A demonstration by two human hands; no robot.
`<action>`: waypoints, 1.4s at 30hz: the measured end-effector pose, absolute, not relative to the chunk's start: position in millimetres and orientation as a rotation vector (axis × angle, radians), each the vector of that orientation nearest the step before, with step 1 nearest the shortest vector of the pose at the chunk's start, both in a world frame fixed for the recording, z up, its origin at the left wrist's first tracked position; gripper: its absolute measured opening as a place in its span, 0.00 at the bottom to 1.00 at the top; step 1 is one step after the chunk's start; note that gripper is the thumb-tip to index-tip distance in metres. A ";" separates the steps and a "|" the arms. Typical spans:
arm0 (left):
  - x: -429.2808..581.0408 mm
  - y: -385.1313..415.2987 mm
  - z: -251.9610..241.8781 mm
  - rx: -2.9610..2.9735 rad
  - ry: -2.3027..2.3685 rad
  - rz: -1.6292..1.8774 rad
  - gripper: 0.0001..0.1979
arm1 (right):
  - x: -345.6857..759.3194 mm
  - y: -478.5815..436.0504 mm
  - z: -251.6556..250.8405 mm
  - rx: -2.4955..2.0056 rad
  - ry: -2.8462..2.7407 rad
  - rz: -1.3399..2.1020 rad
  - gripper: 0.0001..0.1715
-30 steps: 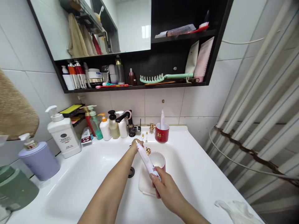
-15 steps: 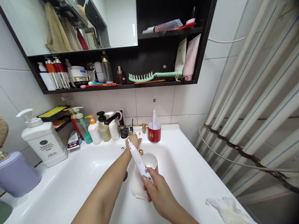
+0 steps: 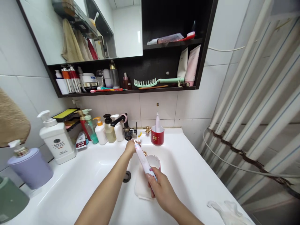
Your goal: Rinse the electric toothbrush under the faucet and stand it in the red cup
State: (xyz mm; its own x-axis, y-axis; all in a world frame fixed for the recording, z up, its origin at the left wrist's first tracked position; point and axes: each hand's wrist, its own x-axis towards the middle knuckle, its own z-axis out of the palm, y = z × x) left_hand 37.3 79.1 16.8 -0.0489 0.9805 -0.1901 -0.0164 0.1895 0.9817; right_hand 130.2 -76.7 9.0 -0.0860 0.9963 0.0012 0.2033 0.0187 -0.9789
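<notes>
My right hand (image 3: 161,187) is closed round a pale pink electric toothbrush handle (image 3: 142,157), held tilted over the sink, its thin bare shaft pointing up and away. My left hand (image 3: 130,148) reaches to the sink's back ledge, its fingers partly hidden behind the handle's tip. At its fingertips is a small yellow-and-white piece (image 3: 139,136) that looks like a brush head; the fingers seem pinched on it. Below the handle, a red cup with a white inside (image 3: 154,161) stands in the sink by a folded white cloth or pad (image 3: 142,187).
A second red cup (image 3: 157,137) on the back ledge holds another pale toothbrush. The black faucet (image 3: 127,128) stands left of it, beside several pump bottles (image 3: 109,129). A dark shelf (image 3: 128,92) overhangs the back. A crumpled white cloth (image 3: 222,211) lies front right.
The view has shifted, so everything sits slightly lower and farther right. The small yellow-and-white piece now stands up at my left fingertips. My right hand still holds the toothbrush handle.
</notes>
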 end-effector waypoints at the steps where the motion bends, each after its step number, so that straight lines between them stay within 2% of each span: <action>1: 30.7 69.7 18.2 1.006 1.292 1.121 0.05 | 130.0 -76.9 8.4 -1.315 -1.438 1.159 0.14; 5: 5.6 36.6 21.4 0.751 1.098 1.226 0.02 | 127.2 -78.7 4.8 -1.338 -1.488 1.163 0.14; 12: -17.5 19.3 21.2 0.403 0.897 1.236 0.02 | 118.1 -83.1 -2.0 -1.359 -1.565 1.227 0.13; 42: -6.2 17.9 15.3 0.507 0.860 1.233 0.05 | 113.2 -84.9 -5.6 -1.393 -1.438 1.352 0.13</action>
